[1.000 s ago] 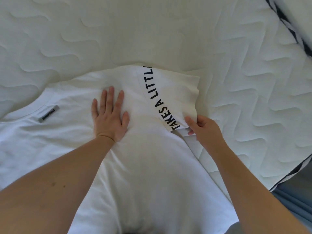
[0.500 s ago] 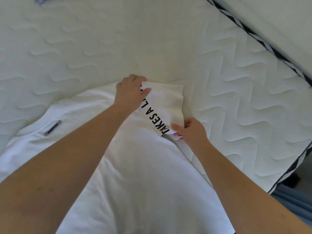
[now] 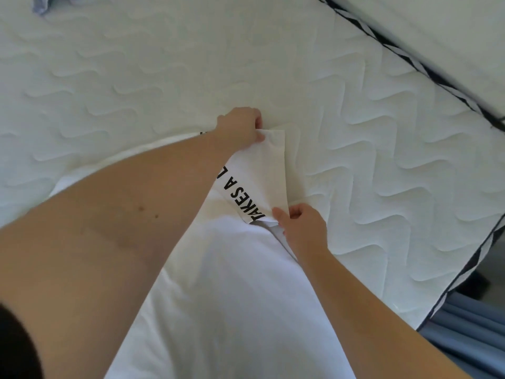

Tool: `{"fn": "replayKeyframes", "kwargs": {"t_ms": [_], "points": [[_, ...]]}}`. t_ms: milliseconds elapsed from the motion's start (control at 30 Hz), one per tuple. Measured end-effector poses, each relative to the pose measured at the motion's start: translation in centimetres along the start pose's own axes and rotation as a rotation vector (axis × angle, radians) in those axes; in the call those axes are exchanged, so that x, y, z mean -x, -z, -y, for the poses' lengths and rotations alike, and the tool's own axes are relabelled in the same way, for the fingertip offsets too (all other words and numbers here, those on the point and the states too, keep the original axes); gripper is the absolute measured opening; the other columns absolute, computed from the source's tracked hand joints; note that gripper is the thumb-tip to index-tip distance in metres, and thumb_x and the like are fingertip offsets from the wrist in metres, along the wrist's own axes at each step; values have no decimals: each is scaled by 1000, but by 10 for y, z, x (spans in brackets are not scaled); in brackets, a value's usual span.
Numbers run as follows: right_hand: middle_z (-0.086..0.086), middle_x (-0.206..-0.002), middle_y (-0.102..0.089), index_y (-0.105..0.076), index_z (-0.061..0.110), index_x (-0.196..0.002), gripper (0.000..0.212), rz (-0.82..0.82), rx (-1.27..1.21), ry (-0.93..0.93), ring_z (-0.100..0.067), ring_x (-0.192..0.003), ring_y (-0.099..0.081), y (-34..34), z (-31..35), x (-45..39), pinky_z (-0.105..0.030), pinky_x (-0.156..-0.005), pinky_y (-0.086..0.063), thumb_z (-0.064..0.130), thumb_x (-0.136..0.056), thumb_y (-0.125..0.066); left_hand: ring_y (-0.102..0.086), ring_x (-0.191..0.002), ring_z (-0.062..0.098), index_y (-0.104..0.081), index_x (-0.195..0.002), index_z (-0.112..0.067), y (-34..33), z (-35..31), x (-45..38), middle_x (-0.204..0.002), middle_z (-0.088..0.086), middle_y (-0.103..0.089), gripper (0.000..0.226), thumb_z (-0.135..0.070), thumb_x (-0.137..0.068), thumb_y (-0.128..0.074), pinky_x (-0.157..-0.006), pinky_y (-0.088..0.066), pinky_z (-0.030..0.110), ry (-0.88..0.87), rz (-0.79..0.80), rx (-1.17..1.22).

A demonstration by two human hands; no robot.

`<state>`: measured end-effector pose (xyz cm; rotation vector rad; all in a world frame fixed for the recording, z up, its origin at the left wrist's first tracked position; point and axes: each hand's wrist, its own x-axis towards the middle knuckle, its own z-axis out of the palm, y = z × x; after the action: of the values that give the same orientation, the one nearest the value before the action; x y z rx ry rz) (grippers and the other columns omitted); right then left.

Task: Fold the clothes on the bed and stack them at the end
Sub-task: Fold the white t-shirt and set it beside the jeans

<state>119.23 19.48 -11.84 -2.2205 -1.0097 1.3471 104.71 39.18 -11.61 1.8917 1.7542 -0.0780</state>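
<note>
Left hand [image 3: 241,127] and right hand [image 3: 300,225] each pinching white T-shirt [image 3: 232,283] sleeve, lettering part-hidden by forearm, fingertips tucked underneath

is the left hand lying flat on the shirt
No, the left hand pinches the far corner of the folded sleeve of the white shirt, its fingers curled round the cloth.

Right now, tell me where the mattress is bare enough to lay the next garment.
Bare quilted mattress runs beyond the left hand, up to the bluish cloth, and right of the right hand to the striped edge. The white T-shirt crowds the near side.
</note>
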Motion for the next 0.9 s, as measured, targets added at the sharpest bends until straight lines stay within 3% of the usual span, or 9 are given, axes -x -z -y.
{"fn": "replayKeyframes", "kwargs": {"t_ms": [100, 200, 333, 433, 567, 700, 900], "points": [[9, -83, -58, -51, 22, -94, 22, -163, 74, 81, -12, -75, -58, -2, 3, 7, -22, -60, -37, 38, -90, -66, -55, -107, 22, -58, -108, -24, -9, 0, 13, -113, -2, -63, 17, -32, -94, -59, -92, -36, 36, -16, -144, 13], [4, -93, -54, -53, 16, -103, 20, -348, 178, 411, -18, -83, -54, -14, 7, 24, -28, -74, -40, 31, -93, -62, -53, -113, 23, -56, -126, -21, -12, 11, 48, -119, 0, -60, 30, -25, -96, -56, -98, -38, 38, -69, -322, 150], [-1, -113, -60, -60, 14, -121, 42, -219, 453, 788, -21, -106, -54, -47, 13, 42, -34, -92, -40, 34, -85, -69, -58, -106, 24, -65, -118, -13, -35, 48, 127, -114, 3, -65, 26, -8, -95, -54, -96, -42, 37, -98, -469, 276], [-3, -111, -63, -65, 16, -118, 43, -171, 613, 803, -26, -105, -57, -60, 11, 36, -37, -92, -42, 28, -79, -78, -56, -118, 25, -62, -126, -16, -67, 79, 186, -127, 2, -62, 33, -16, -95, -52, -100, -36, 35, -78, -446, 122], [-5, -99, -64, -70, 15, -105, 22, -122, 589, 805, -32, -92, -57, -64, -4, 18, -41, -84, -43, 21, -84, -73, -30, -146, 27, -36, -151, -11, -114, 95, 231, -158, 10, -32, 57, -34, -100, -34, -117, -26, 46, 21, -340, -84], [-4, -101, -64, -68, 15, -109, 25, -218, 558, 882, -31, -92, -59, -71, -25, 8, -41, -83, -46, 22, -86, -72, -16, -151, 22, -21, -156, -12, -136, 97, 231, -164, 7, -16, 63, -37, -99, -26, -120, -17, 50, 125, -271, -132], [-7, -121, -60, -59, 17, -126, 43, -313, 625, 932, -27, -112, -50, -84, -39, -4, -40, -93, -37, 31, -85, -61, -8, -152, 22, -11, -158, -21, -151, 108, 220, -166, 5, -9, 66, -42, -97, -26, -122, -9, 48, 96, -287, -211]]}}
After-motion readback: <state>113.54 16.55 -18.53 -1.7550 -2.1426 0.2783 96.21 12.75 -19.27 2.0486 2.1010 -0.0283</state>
